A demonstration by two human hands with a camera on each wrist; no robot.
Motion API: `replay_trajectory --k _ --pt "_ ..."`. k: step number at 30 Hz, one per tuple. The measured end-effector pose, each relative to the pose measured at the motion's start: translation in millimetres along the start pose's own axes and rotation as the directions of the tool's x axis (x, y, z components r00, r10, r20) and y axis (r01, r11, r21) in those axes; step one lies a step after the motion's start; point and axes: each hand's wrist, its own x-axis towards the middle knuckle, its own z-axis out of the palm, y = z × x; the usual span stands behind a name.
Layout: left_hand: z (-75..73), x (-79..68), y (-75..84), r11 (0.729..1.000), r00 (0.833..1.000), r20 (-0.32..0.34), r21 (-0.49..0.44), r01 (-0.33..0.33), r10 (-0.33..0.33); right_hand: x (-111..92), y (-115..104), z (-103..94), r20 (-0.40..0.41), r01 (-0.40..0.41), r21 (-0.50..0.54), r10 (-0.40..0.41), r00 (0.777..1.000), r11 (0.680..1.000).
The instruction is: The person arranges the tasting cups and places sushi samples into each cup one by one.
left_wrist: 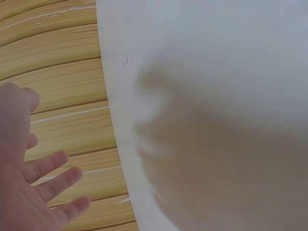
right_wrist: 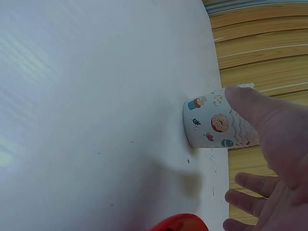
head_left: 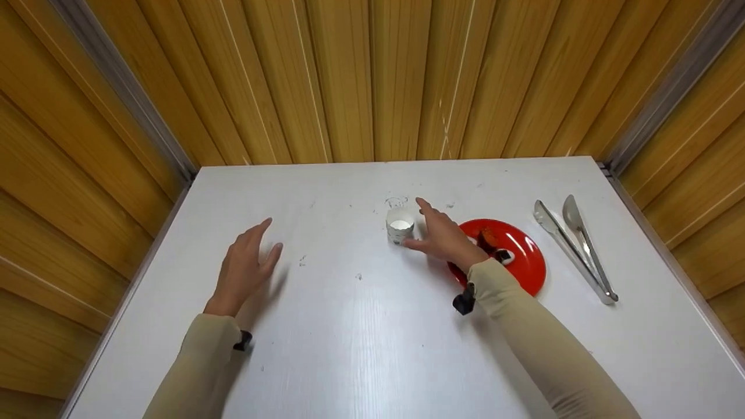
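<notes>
A small white paper cup [head_left: 400, 227] stands upright on the white table. In the right wrist view the cup [right_wrist: 211, 122] shows printed cupcakes and doughnuts and a scalloped pattern. My right hand [head_left: 445, 235] is beside it on the right, fingers spread and thumb close to its side. From the right wrist that thumb overlaps the cup; whether it touches cannot be told. Over the left part of the table hovers my left hand [head_left: 244, 267], thumb and fingers apart, holding nothing. Its loosely extended fingers also show in the left wrist view.
A red plate [head_left: 532, 265] lies partly under my right wrist, bearing an orange piece [head_left: 488, 238] and a black-and-white piece [head_left: 505, 256], perhaps food. Metal tongs [head_left: 582, 265] lie spread at the right. Wood-patterned panels [head_left: 349, 81] wall the table's back and sides.
</notes>
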Motion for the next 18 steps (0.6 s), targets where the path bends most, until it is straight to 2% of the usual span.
replay_trajectory --k 10,18 --pt "-1.1 -1.8 2.0 1.000 1.000 -0.021 0.006 -0.011 0.011 12 -10 13.2 0.002 -0.006 0.037 0.005 1.000 0.999" --pt "-0.2 0.1 2.0 0.999 0.998 -0.050 0.020 -0.036 0.037 13 -13 19.6 -0.015 -0.014 0.041 0.015 1.000 0.999"
